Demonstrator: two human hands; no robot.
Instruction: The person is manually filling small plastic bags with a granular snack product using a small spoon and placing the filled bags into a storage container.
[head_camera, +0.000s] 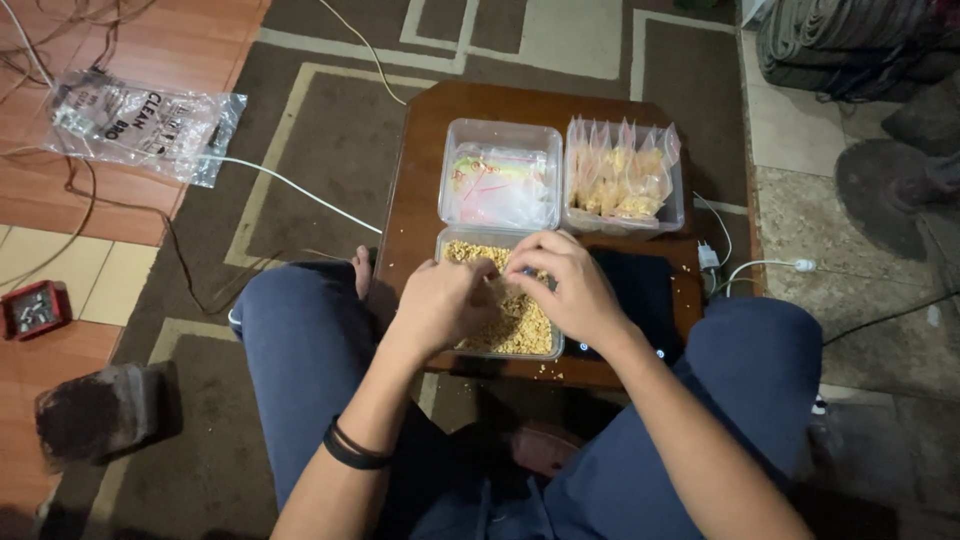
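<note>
dim room, brown patterned carpet (330, 130) with pale line borders, orange-brown floor tiles (190, 40) at far left. person seated on the floor, dark blue trousers, knees either side of a small dark wooden table (425, 180).

on the table, three clear plastic rectangular tubs. near one (548, 348) holds loose tan grain-like bits (525, 325); a few bits spilled on the table's near edge. far-left tub (500, 135) holds empty clear small bags with pinkish strips. far-right tub (675, 215) holds filled small clear bags of the same tan bits (620, 180), standing upright in rows. flat black slab, maybe a scale (645, 295), lies just right of the near tub, two small lights on its near edge.

both hands over the near tub, touching or nearly touching each other. left hand (445, 300): fingers curled in, narrow, tips down among the bits; what it grips cannot be told. black bands on the left wrist. right hand (570, 285): fingers bent and pinched close toward the left hand's, something small and bluish shows at the tips, too small to tell.

round about: clear crumpled plastic bag with dark print (145, 120) on the floor far left, white cable (290, 185) running from it toward the table. small red box of metal bits (32, 310) at left edge. white charger and cord (760, 265) right of the table. coiled hose (850, 40) far right.
</note>
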